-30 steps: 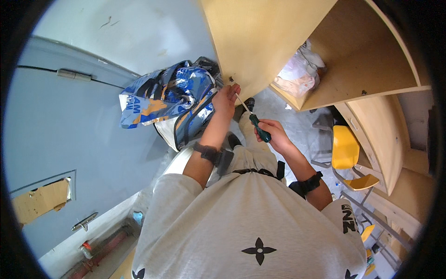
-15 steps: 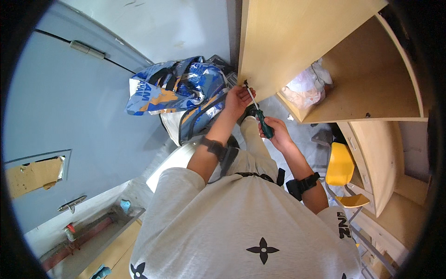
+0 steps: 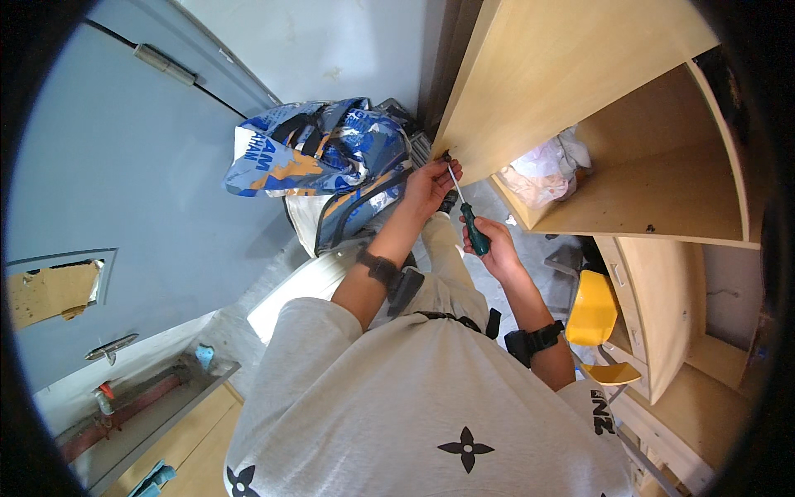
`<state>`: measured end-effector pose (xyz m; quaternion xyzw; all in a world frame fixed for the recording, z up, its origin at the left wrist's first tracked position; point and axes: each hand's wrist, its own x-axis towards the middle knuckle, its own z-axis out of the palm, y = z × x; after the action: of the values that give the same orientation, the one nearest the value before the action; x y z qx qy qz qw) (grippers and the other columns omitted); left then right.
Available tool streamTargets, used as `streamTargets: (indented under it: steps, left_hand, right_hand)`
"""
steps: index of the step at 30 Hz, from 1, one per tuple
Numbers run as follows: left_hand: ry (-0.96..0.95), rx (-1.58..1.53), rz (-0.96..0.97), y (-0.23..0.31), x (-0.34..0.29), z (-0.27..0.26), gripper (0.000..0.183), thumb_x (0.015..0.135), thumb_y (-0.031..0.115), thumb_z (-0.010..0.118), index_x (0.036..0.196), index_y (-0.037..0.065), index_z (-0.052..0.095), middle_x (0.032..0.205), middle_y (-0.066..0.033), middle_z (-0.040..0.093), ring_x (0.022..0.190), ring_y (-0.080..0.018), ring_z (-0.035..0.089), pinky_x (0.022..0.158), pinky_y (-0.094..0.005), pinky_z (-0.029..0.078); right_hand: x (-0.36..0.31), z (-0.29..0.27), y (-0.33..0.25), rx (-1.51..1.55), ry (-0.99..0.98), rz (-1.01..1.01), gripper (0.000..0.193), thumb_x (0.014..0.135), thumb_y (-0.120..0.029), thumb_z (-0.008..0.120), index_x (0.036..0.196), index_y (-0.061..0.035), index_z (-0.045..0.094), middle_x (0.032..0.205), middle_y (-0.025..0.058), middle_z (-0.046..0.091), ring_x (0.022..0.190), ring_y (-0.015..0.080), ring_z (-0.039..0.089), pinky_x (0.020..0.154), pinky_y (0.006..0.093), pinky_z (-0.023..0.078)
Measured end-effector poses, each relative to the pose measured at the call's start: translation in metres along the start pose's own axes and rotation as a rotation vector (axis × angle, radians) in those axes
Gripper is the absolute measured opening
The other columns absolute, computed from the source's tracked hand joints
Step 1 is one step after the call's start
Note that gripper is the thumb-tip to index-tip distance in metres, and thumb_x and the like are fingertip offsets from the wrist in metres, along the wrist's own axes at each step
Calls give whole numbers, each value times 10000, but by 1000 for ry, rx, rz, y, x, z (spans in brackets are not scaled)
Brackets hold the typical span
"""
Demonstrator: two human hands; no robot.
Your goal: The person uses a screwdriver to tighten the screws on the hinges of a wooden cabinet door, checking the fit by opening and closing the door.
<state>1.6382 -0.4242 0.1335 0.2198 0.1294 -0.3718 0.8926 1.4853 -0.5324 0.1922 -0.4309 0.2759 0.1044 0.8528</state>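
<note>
In my right hand (image 3: 494,247) is a screwdriver (image 3: 474,230) with a dark green handle, my fingers wrapped round it. Its thin metal shaft slants up and left to my left hand (image 3: 432,185). The left fingers are curled beside the shaft's tip, by a small dark fitting (image 3: 445,155) near the lower corner of a pale wooden panel (image 3: 530,74). What these fingers pinch, if anything, is too small to make out. Whether the tip sits in a screw does not show.
Left of my left hand lies a large blue patterned bag (image 3: 331,153), against a blue-grey door (image 3: 141,182). A wooden cabinet (image 3: 654,174) holds a whitish plastic bag (image 3: 546,166). Below it stands a yellow chair (image 3: 593,308). A rusty pipe (image 3: 124,418) runs at lower left.
The view has tilted slightly, so panel, cabinet and chair sit differently in it. Both hands keep their places at the fitting and on the screwdriver.
</note>
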Motion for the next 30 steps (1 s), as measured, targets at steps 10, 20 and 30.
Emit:
streamTargets:
  steps: [10,20,30]
  left_hand:
    - [11,-6,14,1,3,1,204,840,-7,457,1023,-94,468,969,-188,574,889,-281,591,839,-381,498]
    - [56,15,24,1,1,2,189,833,-18,475,1008,-86,492,970,-177,582,899,-278,589,833,-368,497]
    - [80,134,12,4,10,7,230,825,-8,521,1039,-84,479,990,-162,571,944,-270,568,861,-357,481]
  right_hand:
    - [12,-7,4,451,-86,180,356,868,-235,433,1057,63,479,718,50,492,546,123,429,490,224,364]
    - [9,7,-4,283,-69,187,228,888,-204,470,966,10,486,607,9,404,419,60,308,321,169,201]
    - [18,15,17,-1042,453,-650,263,817,-223,552,930,11,592,826,206,617,742,305,614,668,376,472]
